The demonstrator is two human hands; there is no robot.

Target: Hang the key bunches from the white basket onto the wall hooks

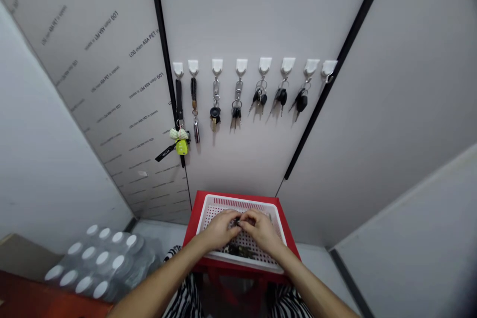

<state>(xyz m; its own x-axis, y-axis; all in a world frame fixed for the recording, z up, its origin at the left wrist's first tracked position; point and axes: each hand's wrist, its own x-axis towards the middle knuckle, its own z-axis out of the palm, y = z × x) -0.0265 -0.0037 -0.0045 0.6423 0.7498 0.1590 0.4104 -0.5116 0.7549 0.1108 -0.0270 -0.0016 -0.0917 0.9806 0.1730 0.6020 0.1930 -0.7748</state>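
Over the white perforated basket (201, 221), my left hand (220, 229) and my right hand (260, 230) meet with their fingertips pinched together. Between them is a small dark thing (237, 222) with a shiny bit, mostly covered by the fingers; its kind cannot be made out. Below the hands, a pile of dark and brassy small items (240, 251), which look like keys, lies on the basket floor. The basket stands on a red stool (194, 213) in front of me.
White hooks (241, 65) line the wall, several holding bunches of keys (236, 112). At the left hang a black strap with a yellow-green key fob (181, 147) and a braided strap (194, 90). Wrapped bottles with white caps (88, 253) stand lower left, near an orange-red surface (48, 298).
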